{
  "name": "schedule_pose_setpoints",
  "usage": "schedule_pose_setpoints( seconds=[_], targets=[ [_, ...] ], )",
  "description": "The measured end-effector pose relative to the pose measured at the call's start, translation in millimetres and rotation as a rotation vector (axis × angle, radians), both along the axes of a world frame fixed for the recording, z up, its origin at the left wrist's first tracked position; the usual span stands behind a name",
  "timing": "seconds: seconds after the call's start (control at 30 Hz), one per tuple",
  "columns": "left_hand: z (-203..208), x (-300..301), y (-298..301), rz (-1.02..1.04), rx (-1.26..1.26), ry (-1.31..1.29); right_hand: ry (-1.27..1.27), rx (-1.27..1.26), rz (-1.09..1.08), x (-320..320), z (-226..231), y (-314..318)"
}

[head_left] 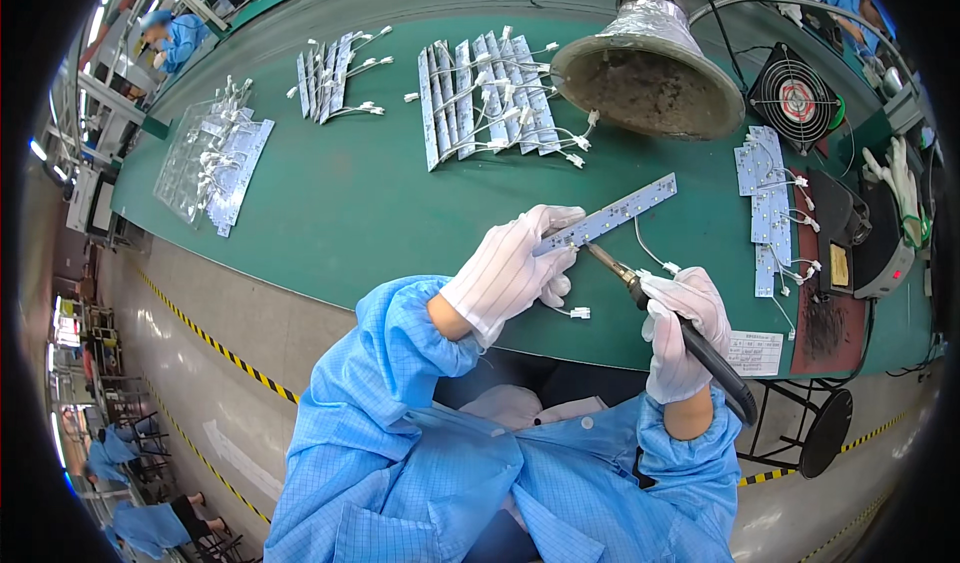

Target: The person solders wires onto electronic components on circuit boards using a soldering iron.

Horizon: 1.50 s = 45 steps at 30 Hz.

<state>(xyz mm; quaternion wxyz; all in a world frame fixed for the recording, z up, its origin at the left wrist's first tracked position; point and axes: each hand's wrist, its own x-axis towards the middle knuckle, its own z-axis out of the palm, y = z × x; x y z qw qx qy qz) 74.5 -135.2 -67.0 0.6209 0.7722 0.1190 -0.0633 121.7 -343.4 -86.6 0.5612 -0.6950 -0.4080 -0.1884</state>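
A narrow white LED circuit board strip (625, 212) is pinched at its near left end by my gloved left hand (513, 267), tilted up toward the right. My gloved right hand (685, 325) is wrapped around a soldering iron (637, 288) with a thick black handle. The iron's tip is at the board's lower edge, close to my left fingers; whether it touches cannot be made out. A white wire with a connector (672, 267) hangs from the board by my right fingers, and another white connector (580, 313) dangles below my left hand.
Several wired strips (490, 93) lie at the back, beside a smaller group (325, 75) and a clear tray (190, 158). A metal fume hood (650, 63) and fan (795, 98) stand behind. At right are more boards (768, 213), a soldering station (885, 248) and a paper sheet (755, 353).
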Motion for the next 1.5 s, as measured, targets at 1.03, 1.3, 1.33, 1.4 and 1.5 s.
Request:
schedule_pose_setpoints(
  seconds=[1.03, 1.3, 1.33, 1.4, 1.5],
  targets=[
    [25, -11, 14, -0.147, 0.108, 0.141, 0.047, 0.059, -0.024, 5, -5, -8],
    [45, -6, -4, -0.364, 1.02, -0.106, 0.067, 0.022, -0.189, -4, -2, -11],
    [35, -1, -12, -0.355, 1.044, -0.066, 0.139, 0.037, -0.191, -4, -3, -11],
    [23, 9, -18, -0.311, 0.963, 0.017, 0.088, 0.01, -0.191, -2, -2, -11],
    [15, 20, -8, -0.244, 0.483, 0.047, 0.036, 0.012, -0.202, -2, -2, -9]
  ],
)
